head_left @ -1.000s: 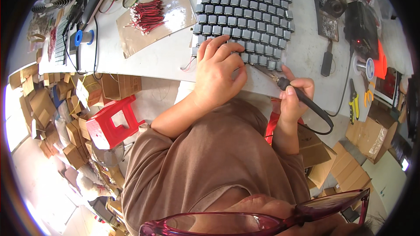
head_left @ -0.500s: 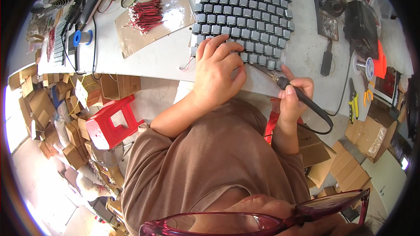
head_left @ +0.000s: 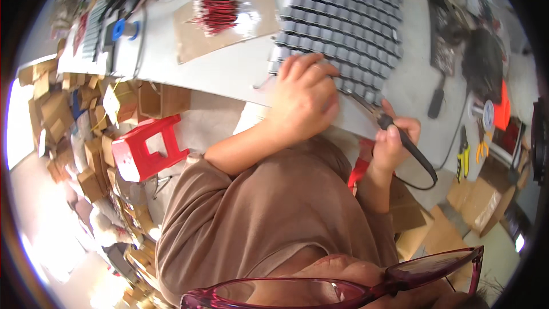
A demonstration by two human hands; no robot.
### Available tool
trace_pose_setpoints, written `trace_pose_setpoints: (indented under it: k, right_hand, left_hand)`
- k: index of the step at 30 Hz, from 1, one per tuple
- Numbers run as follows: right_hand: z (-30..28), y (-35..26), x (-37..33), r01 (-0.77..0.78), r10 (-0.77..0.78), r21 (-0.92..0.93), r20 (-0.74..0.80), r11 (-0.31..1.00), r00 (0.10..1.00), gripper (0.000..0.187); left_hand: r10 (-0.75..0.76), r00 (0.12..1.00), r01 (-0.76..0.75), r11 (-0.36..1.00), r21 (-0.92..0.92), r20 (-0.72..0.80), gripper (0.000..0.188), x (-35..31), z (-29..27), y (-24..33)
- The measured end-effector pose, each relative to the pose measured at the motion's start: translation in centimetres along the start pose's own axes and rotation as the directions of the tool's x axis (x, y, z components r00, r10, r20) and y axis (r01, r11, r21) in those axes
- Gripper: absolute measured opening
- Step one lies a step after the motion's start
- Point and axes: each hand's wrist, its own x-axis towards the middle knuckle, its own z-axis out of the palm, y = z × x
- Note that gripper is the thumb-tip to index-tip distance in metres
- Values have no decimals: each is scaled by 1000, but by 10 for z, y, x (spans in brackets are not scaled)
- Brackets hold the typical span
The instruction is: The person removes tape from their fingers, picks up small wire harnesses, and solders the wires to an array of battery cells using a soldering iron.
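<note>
Workbench (head_left: 229, 74) seen from above, white and cluttered, with a large grey panel of small rectangular cells (head_left: 343, 26) lying flat near its front edge. The left hand (head_left: 300, 100) rests palm-down on the panel's near edge, fingers curled and pressing on the cells, while the right hand (head_left: 394, 137), just beside the panel's near right corner, is closed around a black soldering iron (head_left: 389, 126) whose tip points toward the left hand. Farther back lie a bundle of red wires (head_left: 220, 11) on a cardboard sheet (head_left: 194, 46); a red plastic stool (head_left: 143, 149) stands below the bench.
</note>
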Motion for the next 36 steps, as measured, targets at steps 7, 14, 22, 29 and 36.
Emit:
trace_pose_setpoints:
  k: [7, 14, 22, 29, 36]
  right_hand:
    - [-10, -1, -1, -41, 41, 9, -56, 999, 998, 18]
    - [-9, 1, 2, -47, 48, 39, -28, 998, 998, 13]
    - [-3, -3, 5, -70, 71, 26, -37, 997, 997, 14]
    - [-7, -2, 1, -60, 61, 61, -16, 996, 998, 14]
    - [-8, -8, -2, -53, 55, 56, -33, 997, 998, 13]
  left_hand:
    - [83, 992, -94, 988, -120, -94, 33, 7, -33, -43]
    - [-10, 1000, 7, 892, 452, 6, 7, 22, -96, -131]
    - [-29, 995, 69, 906, 417, -101, 9, 30, -96, -136]
    - [-413, 890, 408, 911, -63, -192, 13, 48, -108, -114]
    - [-466, 883, 444, 794, -415, 53, 14, 65, -95, -93]
